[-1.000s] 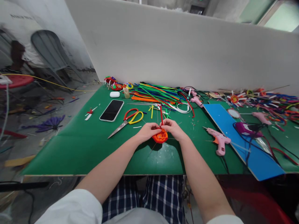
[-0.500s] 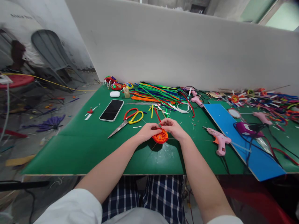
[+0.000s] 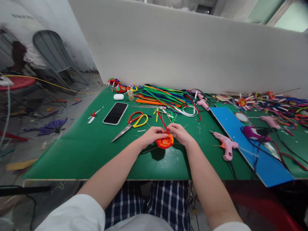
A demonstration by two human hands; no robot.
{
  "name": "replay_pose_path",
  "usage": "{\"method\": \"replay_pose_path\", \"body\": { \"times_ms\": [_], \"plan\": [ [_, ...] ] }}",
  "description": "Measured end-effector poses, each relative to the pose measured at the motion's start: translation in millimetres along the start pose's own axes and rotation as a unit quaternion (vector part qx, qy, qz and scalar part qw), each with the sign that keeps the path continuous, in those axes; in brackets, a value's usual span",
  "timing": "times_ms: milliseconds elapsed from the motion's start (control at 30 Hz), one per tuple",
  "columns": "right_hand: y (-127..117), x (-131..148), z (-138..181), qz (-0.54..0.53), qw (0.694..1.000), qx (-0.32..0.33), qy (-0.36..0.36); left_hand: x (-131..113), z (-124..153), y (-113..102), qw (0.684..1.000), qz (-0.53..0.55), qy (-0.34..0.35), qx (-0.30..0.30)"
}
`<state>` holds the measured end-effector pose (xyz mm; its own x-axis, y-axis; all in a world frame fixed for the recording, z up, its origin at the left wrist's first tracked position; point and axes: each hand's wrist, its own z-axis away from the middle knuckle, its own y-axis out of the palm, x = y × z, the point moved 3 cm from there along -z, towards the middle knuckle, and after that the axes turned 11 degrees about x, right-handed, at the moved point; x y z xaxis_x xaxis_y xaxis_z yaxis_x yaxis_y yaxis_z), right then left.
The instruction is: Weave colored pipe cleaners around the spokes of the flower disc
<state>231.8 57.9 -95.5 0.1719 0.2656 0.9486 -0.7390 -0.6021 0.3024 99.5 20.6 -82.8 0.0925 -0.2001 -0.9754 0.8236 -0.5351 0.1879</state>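
Observation:
A round woven disc (image 3: 165,142) of orange and red pipe cleaner, with thin wire spokes sticking out around it, is held just above the green table. My left hand (image 3: 153,135) is closed on its left edge, thumb on top. At the upper right edge my right hand (image 3: 180,132) is closed, its fingertips pinching a red pipe cleaner (image 3: 162,120) whose loose end points up and left. The fingers hide where this strand meets the disc. Scissors (image 3: 131,126) with red and yellow handles lie left of my hands.
A phone (image 3: 115,113) lies at the left, near a white case (image 3: 118,97). Pipe cleaners (image 3: 161,96) are heaped at the back, before a pale partition (image 3: 183,48). On the right are a pink glue gun (image 3: 226,146) with a cord and a blue board (image 3: 240,138).
The red strand's loose end now stands out farther up and left from the disc. The disc and its spokes have turned slightly. Both hands stay in nearly the same place.

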Motion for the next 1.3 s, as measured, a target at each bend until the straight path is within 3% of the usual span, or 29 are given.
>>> {"method": "replay_pose_path", "body": {
  "times_ms": [267, 800, 1033, 1300],
  "plan": [
    [0.7, -6.0, -0.3, 0.04, 0.997, 0.058, 0.033, 2.1, -0.3, 2.4, 0.998, -0.04, -0.01, 0.039],
    [9.1, 0.2, 1.4, 0.06, 0.996, 0.067, 0.027, 4.8, -0.4, 1.5, 0.997, -0.059, -0.006, 0.049],
    [12.0, 2.0, 4.9, 0.042, 0.993, 0.106, 0.019, 0.9, 3.8, 6.7, 0.995, -0.041, -0.027, 0.091],
    [14.6, 5.7, 4.9, -0.031, 0.996, 0.087, 0.016, -0.8, 1.8, 4.3, 0.999, -0.013, 0.003, 0.052]
  ]
}}
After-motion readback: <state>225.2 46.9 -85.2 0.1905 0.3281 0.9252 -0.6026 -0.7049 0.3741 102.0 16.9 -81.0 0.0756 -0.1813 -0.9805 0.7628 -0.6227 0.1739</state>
